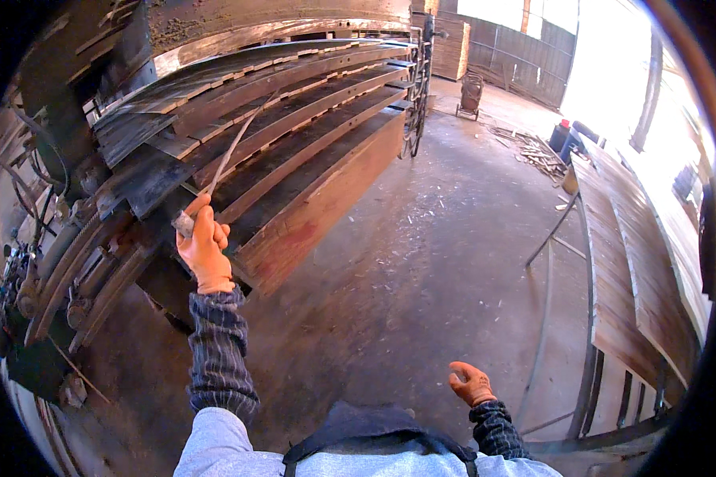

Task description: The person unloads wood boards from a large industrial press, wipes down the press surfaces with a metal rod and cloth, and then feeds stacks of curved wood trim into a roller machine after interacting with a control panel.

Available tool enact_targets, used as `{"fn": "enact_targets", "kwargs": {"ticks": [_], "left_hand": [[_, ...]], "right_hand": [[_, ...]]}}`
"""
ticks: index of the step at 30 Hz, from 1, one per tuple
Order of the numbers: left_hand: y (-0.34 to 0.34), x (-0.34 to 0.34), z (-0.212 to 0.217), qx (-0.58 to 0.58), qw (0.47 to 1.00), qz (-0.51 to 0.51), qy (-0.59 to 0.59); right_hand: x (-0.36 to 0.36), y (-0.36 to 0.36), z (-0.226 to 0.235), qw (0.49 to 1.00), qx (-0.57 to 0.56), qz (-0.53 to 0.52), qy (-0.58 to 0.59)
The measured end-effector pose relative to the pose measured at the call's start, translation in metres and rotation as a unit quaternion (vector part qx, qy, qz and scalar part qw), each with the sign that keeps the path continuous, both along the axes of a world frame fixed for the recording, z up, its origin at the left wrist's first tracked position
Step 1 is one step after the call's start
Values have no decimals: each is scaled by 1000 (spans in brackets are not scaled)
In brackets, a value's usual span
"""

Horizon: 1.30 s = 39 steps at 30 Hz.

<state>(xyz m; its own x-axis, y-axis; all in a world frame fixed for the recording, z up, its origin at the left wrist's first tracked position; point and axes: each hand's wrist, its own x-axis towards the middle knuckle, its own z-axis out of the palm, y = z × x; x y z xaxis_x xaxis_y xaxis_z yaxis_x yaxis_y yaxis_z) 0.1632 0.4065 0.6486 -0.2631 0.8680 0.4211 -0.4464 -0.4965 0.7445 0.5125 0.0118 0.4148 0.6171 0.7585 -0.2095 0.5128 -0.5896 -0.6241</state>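
Observation:
My left hand [204,248], in an orange glove, is closed around a long thin strip [239,143] that looks like wood. A stubby greyish end [184,223] sticks out by the thumb. The strip slants up and away, its far tip in front of the upper levels of a stacked press [294,131] with several dark plates. Thin sheets [163,91] lie on the upper plates, their edges poking out. My right hand [471,385], also gloved in orange, hangs low above the floor, fingers loosely curled and apart from the thumb, with nothing visible in it.
On the right a slanted metal rack carries thin wooden sheets [612,246]. Curved bars and cables of the machine [87,270] crowd the left. Further off are a wheeled cart [470,95], scattered wood scraps [533,151] and a tall stack of sheets [451,49].

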Motion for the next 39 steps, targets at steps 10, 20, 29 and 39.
{"fn": "enact_targets", "kwargs": {"ticks": [10,20,29,39], "left_hand": [[110,119,36,19,998,-55,-30],[167,153,19,-63,993,-54,78],[167,143,45,-50,984,-69,153],[150,131,17,-26,989,-96,109]], "right_hand": [[12,-44,-3,997,24,-69,-8],[-7,-97,-30,984,-26,-171,47],[1,-73,-14,992,10,-128,10],[-13,-81,-33,990,-11,-136,44]]}}
